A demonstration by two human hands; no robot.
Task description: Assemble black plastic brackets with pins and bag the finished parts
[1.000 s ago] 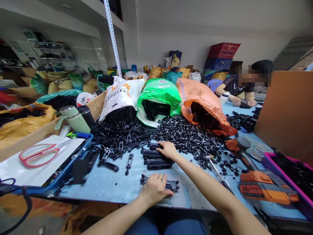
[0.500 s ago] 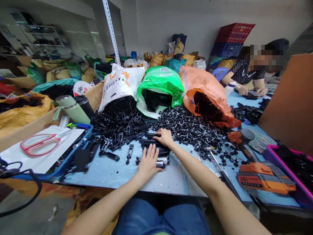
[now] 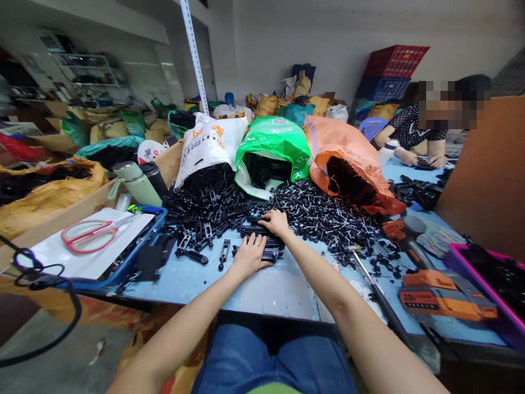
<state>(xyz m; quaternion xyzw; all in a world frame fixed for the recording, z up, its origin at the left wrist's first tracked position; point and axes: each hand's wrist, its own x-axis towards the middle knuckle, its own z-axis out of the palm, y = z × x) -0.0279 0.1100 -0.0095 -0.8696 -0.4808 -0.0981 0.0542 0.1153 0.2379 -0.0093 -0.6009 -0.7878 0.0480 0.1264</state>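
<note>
Several long black parts [image 3: 270,254] lie side by side on the light blue table, under and beside both hands. My left hand [image 3: 249,254] rests over the near parts with its fingers spread. Farther back, my right hand [image 3: 276,222] touches the far end of the group, its fingers curled; whether it grips a part is hidden. A single black link [image 3: 223,255] lies left of my left hand. Behind the hands are a heap of black links [image 3: 205,213] and a heap of small black pieces with metal pins [image 3: 324,210].
White [image 3: 211,145], green [image 3: 274,139] and orange [image 3: 348,148] sacks stand open behind the heaps. A hammer [image 3: 375,284] and a power drill [image 3: 443,295] lie right. Scissors [image 3: 88,235] rest on a blue tray [image 3: 118,273]. A person [image 3: 435,120] works at back right.
My left hand has moved slightly away from me, and the near parts sit closer against the others. The view has shifted a little. My right hand stays at the far parts.
</note>
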